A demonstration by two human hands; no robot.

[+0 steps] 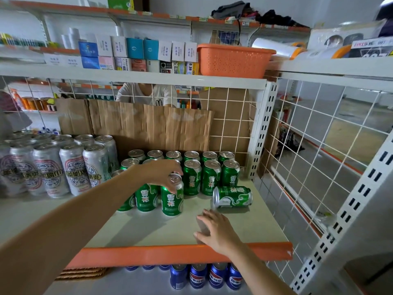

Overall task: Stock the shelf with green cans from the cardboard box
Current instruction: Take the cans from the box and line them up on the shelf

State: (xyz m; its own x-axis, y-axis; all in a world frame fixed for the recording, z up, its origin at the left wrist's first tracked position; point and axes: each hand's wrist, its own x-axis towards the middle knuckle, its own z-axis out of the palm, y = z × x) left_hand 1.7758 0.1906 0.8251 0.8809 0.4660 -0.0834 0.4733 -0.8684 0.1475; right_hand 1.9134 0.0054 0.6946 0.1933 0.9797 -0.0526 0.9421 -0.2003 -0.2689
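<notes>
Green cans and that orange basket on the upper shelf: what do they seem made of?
The green cans: probably thin metal, glossy printed sides, bare silvery tops with pull tabs. Orange basket: looks like moulded plastic, matte, walls dotted with small holes.

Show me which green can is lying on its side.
The tipped can, alone at the group's right front. The other green cans all stand upright, including the front can gripped by the left hand.
</notes>
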